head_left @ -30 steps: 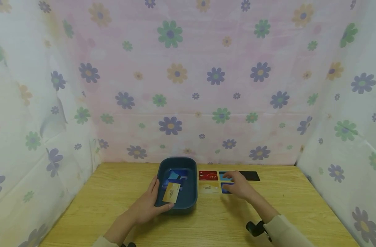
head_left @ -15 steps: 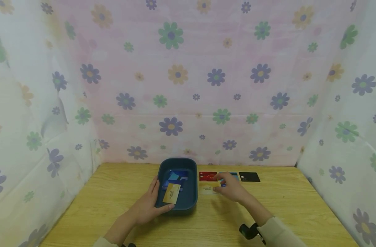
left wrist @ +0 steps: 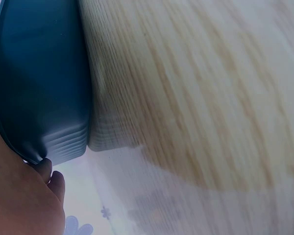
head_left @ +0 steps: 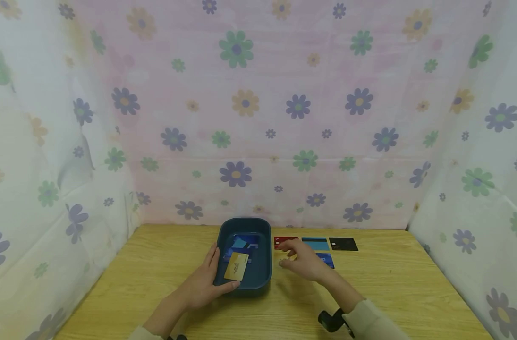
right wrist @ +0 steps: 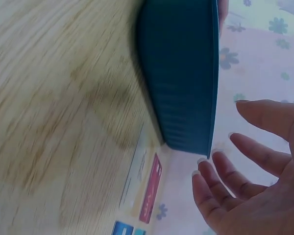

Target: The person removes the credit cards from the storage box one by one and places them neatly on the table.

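Five cards lie flat on the wood-grain surface, in two rows to the right of the dark teal bin. In the row nearer the flowered cloth you have, from left to right, the red card, the light blue card with a dark stripe, and the black card with a small pale chip. In front of them are the cream card, beside the bin, and the dark blue card. Your left grip holds the bin at its near left corner, fingers along the outside of the left wall and thumb over the near rim. Inside, the gold card slants across the near left part, its upper end overlapping some blue cards; their overlap keeps you from counting them exactly. Your thumb tip lies close to the gold card's lower end, though you cannot tell whether they touch. Your right grip is wide, thumb and fingers spread with nothing between them, and it hangs above the red and cream cards, hiding most of both from the head camera. It also covers the left part of the dark blue card. A black wrist mount sits just below your pale right sleeve.
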